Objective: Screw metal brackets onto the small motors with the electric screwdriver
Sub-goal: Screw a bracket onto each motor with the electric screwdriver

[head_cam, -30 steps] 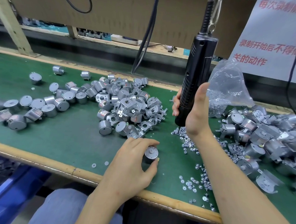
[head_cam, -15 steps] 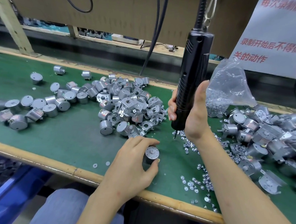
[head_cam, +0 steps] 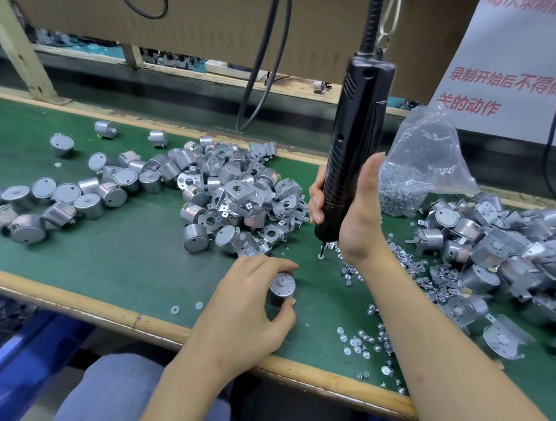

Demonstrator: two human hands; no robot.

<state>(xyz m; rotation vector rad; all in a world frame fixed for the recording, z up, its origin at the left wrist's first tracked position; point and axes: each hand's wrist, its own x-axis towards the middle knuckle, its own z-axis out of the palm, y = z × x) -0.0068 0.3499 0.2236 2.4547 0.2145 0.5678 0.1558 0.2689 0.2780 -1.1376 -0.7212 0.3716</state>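
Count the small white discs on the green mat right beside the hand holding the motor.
2. One disc lies near the wooden front edge; the other is just right of it, toward the left hand. More may hide under that hand.

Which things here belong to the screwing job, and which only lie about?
Job: small motor in left hand; electric screwdriver in right hand; loose screws; bracket pile.
Lying about: notice sheet; hanging cables; blue crate.
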